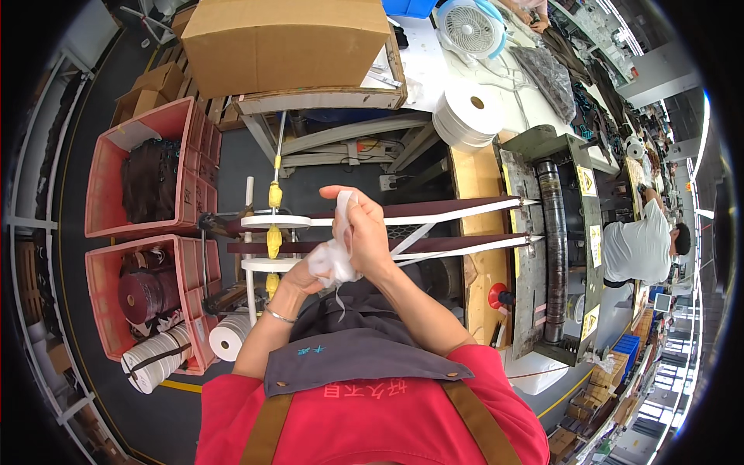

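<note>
Both hands, left hand (298,280) and right hand (363,232), held grips clenched on white tape (333,260) near the dark webbing strips (457,209).

Both forearms rise from below; the left hand (304,273) and the right hand (363,231) meet, fingers curled closed together.

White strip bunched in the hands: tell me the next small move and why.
Probably draw the loose tail out straight. Both hands, the left hand and the right hand, hold the white strip crumpled together in front of the chest, with one thin end dangling below. The two dark bands with white edging running to the machine lie taut beyond, untouched.
</note>
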`<state>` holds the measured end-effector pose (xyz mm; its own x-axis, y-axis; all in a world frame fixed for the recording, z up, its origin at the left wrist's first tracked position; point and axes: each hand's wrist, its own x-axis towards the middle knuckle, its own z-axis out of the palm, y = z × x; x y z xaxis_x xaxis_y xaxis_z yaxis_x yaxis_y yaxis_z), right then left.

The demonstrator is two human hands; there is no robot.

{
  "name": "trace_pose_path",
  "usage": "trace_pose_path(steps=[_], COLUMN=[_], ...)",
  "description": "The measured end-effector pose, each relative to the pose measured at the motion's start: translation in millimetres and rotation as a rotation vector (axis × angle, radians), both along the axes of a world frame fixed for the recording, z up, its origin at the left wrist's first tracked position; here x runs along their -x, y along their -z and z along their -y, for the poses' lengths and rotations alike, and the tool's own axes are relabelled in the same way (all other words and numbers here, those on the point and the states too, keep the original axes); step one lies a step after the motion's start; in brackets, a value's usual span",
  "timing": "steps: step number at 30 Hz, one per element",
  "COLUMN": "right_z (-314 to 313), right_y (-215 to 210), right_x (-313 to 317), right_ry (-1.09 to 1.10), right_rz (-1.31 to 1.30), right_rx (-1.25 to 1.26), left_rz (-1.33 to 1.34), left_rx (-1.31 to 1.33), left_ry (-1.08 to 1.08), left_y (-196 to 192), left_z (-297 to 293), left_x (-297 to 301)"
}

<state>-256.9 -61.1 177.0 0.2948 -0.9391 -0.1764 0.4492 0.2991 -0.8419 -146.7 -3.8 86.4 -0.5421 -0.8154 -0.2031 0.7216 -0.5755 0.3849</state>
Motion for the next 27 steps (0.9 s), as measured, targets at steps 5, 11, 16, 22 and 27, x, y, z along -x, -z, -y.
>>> trace_pose_path(steps=[5,11,16,22,27], right_z=[7,6,9,2,-5], right_y=[11,15,30,33,34], right_x=[15,38,30,22,25], right_ry=[-0.13,-0.453,-0.732,-0.745,-0.832], right_rz=[-0.081,-0.336,0.043,0.022,-0.309], right_rx=[0.024,0.383,0.03,-0.171,-0.162], left_rz=[0.177,0.219,-0.121,0.148,0.391], left_rx=[0.278,-0.13,0.306,0.359,0.323], left_ry=[0.02,-0.366,-0.325,-0.656,-0.793], left_y=[-8,-26,-18,-27,-27], left_z=[3,-8,1,14,13], left_x=[8,1,-9,-3,-19])
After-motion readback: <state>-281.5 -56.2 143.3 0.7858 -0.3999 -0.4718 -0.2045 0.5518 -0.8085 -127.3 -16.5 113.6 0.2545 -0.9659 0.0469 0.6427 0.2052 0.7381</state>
